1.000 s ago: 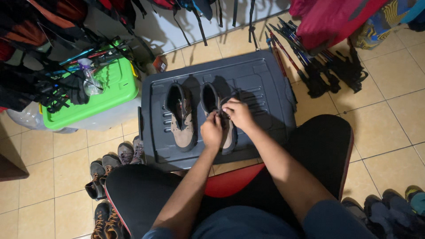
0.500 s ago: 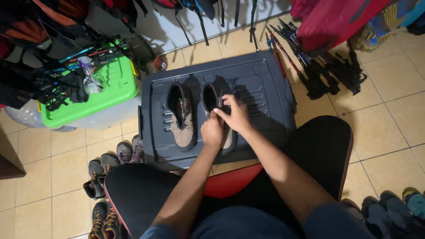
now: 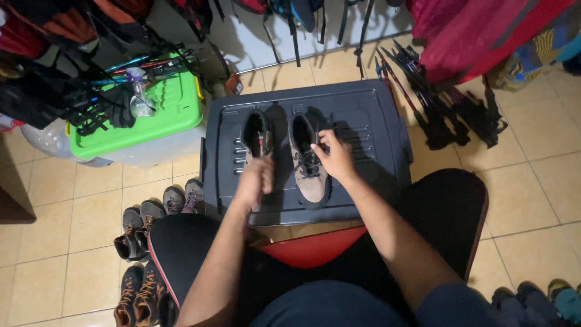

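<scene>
Both hands sit over a pair of brown boots on the dark grey bin lid (image 3: 363,121) in front of me. My right hand (image 3: 336,158) rests against the right side of the right boot (image 3: 307,162), fingers pinched at the dark laces near the tongue; I judge this grip steadies the boot and keeps the lace taut. My left hand (image 3: 255,179) hangs over the toe of the left boot (image 3: 256,134), blurred; I cannot tell whether it is closed on anything or loose.

The boots stand side by side, toes near me and openings to the far side, which puts laces and tongues within easy reach. The flat lid serves as a raised work surface between my knees.

Left of the lid is a clear tub with a green lid (image 3: 166,115), carrying a clear plastic bottle (image 3: 141,100) and dark straps. More boots (image 3: 142,221) lie on the tiled floor (image 3: 532,181) near left. Trekking poles (image 3: 423,91) lean far right, below a red bag (image 3: 478,30).
</scene>
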